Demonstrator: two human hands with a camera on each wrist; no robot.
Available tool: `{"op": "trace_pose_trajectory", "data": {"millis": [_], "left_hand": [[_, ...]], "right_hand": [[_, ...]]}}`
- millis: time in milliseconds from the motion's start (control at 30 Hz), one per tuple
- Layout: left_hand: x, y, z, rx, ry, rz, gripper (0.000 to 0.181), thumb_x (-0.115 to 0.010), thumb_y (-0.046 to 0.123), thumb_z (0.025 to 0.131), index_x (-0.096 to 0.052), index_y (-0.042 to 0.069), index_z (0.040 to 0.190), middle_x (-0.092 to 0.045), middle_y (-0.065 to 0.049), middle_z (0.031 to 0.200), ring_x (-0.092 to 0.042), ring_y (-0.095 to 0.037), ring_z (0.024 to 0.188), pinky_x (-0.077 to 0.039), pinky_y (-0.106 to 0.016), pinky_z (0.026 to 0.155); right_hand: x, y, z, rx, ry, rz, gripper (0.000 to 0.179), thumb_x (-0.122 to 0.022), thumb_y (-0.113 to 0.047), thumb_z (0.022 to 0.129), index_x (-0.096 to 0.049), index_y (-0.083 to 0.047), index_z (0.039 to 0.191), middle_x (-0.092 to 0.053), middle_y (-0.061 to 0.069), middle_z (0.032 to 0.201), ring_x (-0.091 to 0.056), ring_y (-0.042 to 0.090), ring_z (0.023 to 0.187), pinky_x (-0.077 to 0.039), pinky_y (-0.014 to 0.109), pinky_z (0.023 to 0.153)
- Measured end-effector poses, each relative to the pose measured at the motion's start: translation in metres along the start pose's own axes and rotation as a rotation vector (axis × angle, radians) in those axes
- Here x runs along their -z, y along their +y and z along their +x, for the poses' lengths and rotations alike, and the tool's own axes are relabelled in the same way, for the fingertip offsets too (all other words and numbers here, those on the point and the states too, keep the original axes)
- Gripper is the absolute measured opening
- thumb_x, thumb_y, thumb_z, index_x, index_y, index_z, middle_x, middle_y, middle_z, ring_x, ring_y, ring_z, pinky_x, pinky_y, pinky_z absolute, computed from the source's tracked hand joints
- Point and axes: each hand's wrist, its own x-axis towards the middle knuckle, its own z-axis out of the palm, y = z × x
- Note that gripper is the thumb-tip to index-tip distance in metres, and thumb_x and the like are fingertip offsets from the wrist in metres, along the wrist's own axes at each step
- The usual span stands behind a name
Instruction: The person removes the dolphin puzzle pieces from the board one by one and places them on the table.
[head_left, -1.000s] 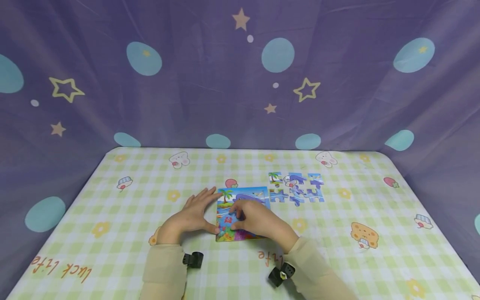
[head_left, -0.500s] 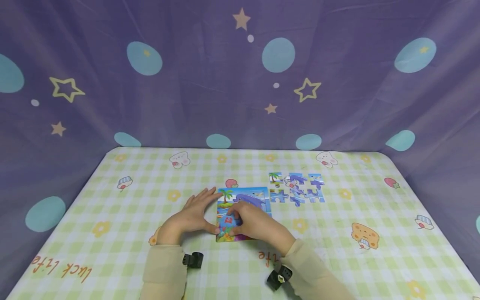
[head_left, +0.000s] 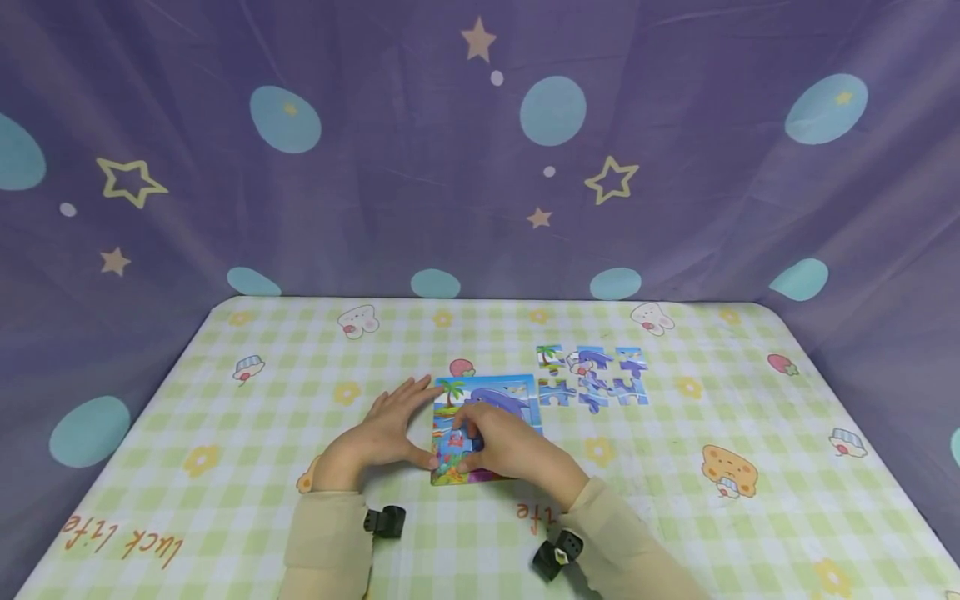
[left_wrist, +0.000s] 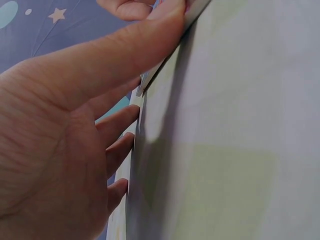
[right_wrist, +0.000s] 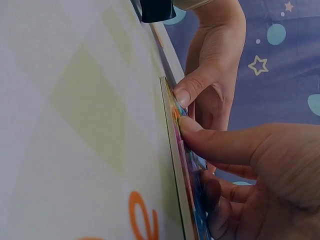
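A dolphin picture puzzle board (head_left: 531, 408) with a palm tree and sea scene lies on the table. My left hand (head_left: 386, 429) lies along its left side, fingers spread, thumb at the lower left corner; in the left wrist view that thumb (left_wrist: 135, 50) rests on the board's edge. My right hand (head_left: 513, 442) is over the board with bent fingers. Its index finger and thumb (right_wrist: 200, 135) pinch a puzzle piece with a red crab (head_left: 456, 440) at the board's lower left. The right hand covers much of the board's middle and lower right.
Several loose puzzle pieces (head_left: 592, 392) with palm and dolphin parts lie in two rows to the right behind the board. A green checked cloth (head_left: 247, 450) covers the table. A purple curtain (head_left: 360, 208) hangs behind.
My right hand has shifted slightly left and toward me over the board, uncovering more of the dolphin. The left hand and the loose pieces have stayed in place.
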Motion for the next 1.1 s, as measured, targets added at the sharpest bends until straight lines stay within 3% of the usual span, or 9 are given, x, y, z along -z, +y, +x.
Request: {"op": "trace_pose_trajectory", "data": {"millis": [233,567,767,1100], "left_hand": [[-0.001,-0.002,0.001,-0.005,-0.003,-0.01,0.104,-0.092,0.031,0.067,-0.037,0.006,0.152,-0.02,-0.02,0.162,-0.008,-0.042,0.149,0.0,-0.064,0.117],[-0.002,-0.005,0.002,0.0,-0.006,-0.02,0.106,-0.092,0.032,0.065,-0.037,0.006,0.152,-0.02,-0.019,0.162,-0.008,-0.041,0.149,0.0,-0.063,0.117],[0.0,-0.004,0.003,0.003,-0.007,-0.023,0.105,-0.092,0.031,0.065,-0.038,0.006,0.152,-0.019,-0.019,0.162,-0.007,-0.041,0.149,0.0,-0.063,0.117],[-0.001,-0.005,0.003,0.003,-0.007,-0.011,0.106,-0.092,0.032,0.065,-0.038,0.006,0.152,-0.019,-0.018,0.162,-0.008,-0.041,0.149,0.0,-0.063,0.117]], "right_hand": [[0.0,0.004,0.001,0.014,0.007,0.068,0.037,-0.084,-0.011,0.079,-0.061,-0.01,0.108,-0.055,-0.002,0.087,-0.049,0.011,0.073,-0.045,0.025,0.067],[0.001,0.004,0.002,0.026,0.036,0.242,0.016,-0.072,-0.005,0.09,-0.063,-0.007,0.102,-0.06,-0.003,0.084,-0.055,0.009,0.072,-0.049,0.025,0.068],[0.005,0.003,0.001,0.04,0.057,0.279,0.011,-0.07,-0.004,0.091,-0.064,-0.007,0.1,-0.062,-0.003,0.084,-0.058,0.009,0.077,-0.051,0.028,0.075],[0.012,0.0,-0.003,0.03,0.059,0.345,0.01,-0.069,-0.009,0.093,-0.065,-0.007,0.102,-0.064,-0.002,0.087,-0.059,0.012,0.077,-0.051,0.029,0.072]]}}
